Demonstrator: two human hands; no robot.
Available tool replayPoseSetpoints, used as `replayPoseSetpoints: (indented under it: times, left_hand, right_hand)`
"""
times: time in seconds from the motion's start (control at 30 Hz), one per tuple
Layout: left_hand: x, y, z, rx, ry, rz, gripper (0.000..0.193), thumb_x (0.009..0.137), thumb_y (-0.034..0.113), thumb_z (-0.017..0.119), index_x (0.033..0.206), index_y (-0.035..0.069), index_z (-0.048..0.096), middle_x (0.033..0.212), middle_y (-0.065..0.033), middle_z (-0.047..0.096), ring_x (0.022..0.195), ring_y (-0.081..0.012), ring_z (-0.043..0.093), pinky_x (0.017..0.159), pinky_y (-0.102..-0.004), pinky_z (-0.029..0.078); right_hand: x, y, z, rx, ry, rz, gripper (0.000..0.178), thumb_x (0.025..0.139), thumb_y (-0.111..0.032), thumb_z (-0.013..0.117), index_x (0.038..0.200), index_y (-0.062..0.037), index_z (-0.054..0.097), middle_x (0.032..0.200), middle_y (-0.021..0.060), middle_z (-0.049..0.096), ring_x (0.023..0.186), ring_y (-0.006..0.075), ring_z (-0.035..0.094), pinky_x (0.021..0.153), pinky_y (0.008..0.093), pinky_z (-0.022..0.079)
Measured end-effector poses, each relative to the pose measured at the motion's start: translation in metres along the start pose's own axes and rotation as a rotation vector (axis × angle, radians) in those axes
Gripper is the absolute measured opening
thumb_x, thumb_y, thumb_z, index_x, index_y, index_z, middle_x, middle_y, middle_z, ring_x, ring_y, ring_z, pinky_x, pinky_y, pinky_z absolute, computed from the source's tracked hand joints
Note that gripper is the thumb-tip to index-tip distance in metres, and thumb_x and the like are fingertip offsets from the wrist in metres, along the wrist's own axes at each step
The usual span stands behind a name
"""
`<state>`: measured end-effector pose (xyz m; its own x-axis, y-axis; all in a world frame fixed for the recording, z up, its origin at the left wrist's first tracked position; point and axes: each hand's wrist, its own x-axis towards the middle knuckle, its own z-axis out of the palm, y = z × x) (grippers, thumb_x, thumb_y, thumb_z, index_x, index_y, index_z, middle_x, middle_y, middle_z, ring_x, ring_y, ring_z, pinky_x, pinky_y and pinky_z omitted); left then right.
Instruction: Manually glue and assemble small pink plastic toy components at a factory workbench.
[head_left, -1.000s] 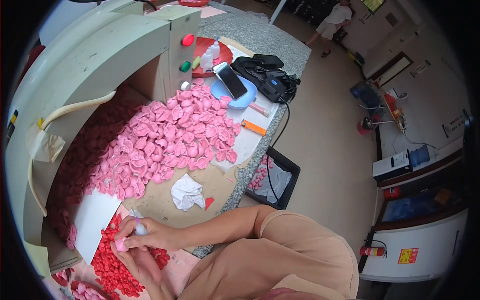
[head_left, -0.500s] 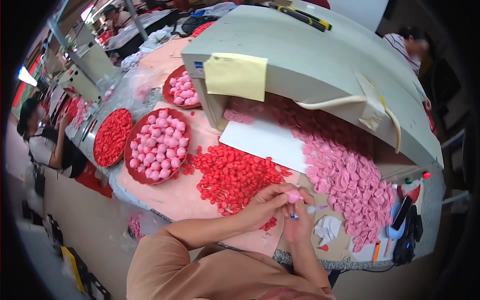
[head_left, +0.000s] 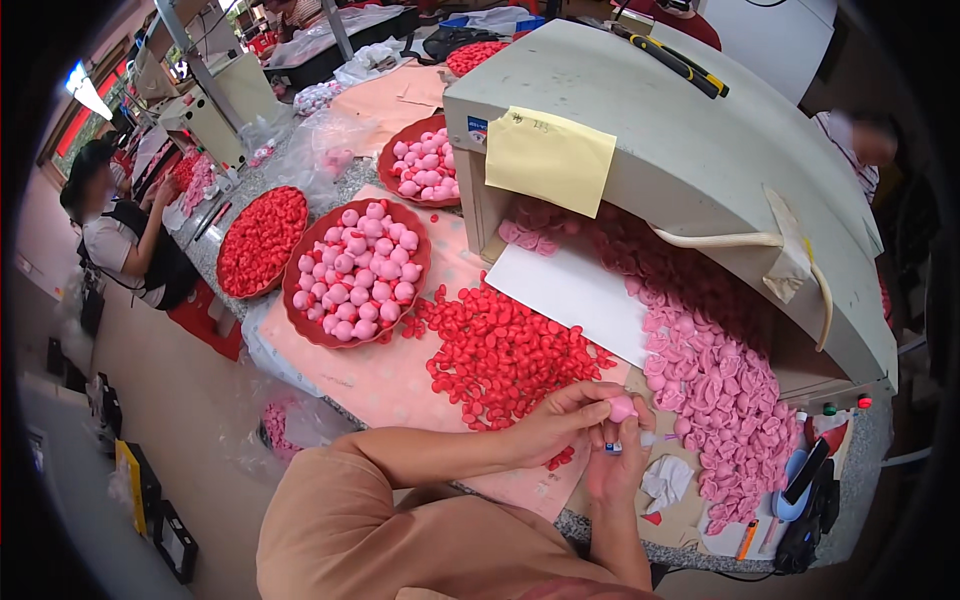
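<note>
My left hand (head_left: pixel 560 421) is closed, with thumb and finger pinching a small pink rounded piece (head_left: pixel 621 408). My right hand (head_left: pixel 617 465) touches the same piece with its fingertips. Tucked in that right hand is a small white tube with a slim purple tip (head_left: pixel 652 438), pointing to the right; its kind is not certain. Just beyond my left hand lies a loose heap of shiny red oval pieces (head_left: pixel 505 350). A spread of pink cup-like pieces (head_left: pixel 730 400) lies right of my right hand. Crumpled white tissue (head_left: pixel 667 481) rests beside my right wrist.
A grey hood-like machine (head_left: pixel 600 90) stands over the far right, pink pieces beneath it. At left are a red bowl (head_left: pixel 291 300) of pink-and-red balls, another bowl (head_left: pixel 382 160) and a dish of red pieces (head_left: pixel 262 240). An orange pen (head_left: pixel 746 541) lies right; a co-worker (head_left: pixel 130 240) sits far left.
The whole scene has shifted right in the picture as my head turned. Both hands stay together at the pink piece, with only slight finger movement.
</note>
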<state>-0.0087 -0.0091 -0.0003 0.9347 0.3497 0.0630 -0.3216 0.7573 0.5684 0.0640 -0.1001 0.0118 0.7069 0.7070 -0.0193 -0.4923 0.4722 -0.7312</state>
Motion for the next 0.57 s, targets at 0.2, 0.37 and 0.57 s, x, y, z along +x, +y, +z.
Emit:
replayPoseSetpoints:
  times: [0.2,0.37,0.57]
  left_hand:
    - [-0.002,0.000,0.006,0.005,0.046,-0.018,0.028,0.093,0.016,0.049,0.121,0.010,0.053,0.100,-0.0028,0.058,0.082,-0.0102,0.055,0.068,-0.0229,0.046]
    - [-0.003,-0.001,0.005,-0.003,0.060,-0.029,0.029,0.093,0.017,0.050,0.121,0.009,0.052,0.095,-0.0016,0.058,0.081,-0.0089,0.054,0.067,-0.0228,0.045]
    - [-0.003,-0.003,-0.001,-0.030,-0.002,0.006,0.030,0.093,0.014,0.049,0.123,0.013,0.052,0.104,-0.0048,0.057,0.086,-0.0144,0.057,0.070,-0.0256,0.049]
  right_hand:
    - [-0.004,0.002,0.000,0.021,0.033,-0.031,0.026,0.089,-0.020,0.056,0.110,-0.0059,0.051,0.087,-0.0014,0.050,0.065,0.0049,0.040,0.055,0.0204,0.035]
    - [-0.005,0.001,-0.005,0.011,-0.024,-0.030,0.029,0.089,-0.020,0.056,0.114,-0.0072,0.050,0.094,0.0005,0.052,0.066,0.0057,0.040,0.057,0.0210,0.037]
    - [-0.006,0.001,-0.004,-0.015,0.004,-0.024,0.035,0.088,-0.023,0.058,0.118,-0.0071,0.048,0.094,0.0007,0.051,0.066,0.0059,0.041,0.057,0.0214,0.037]
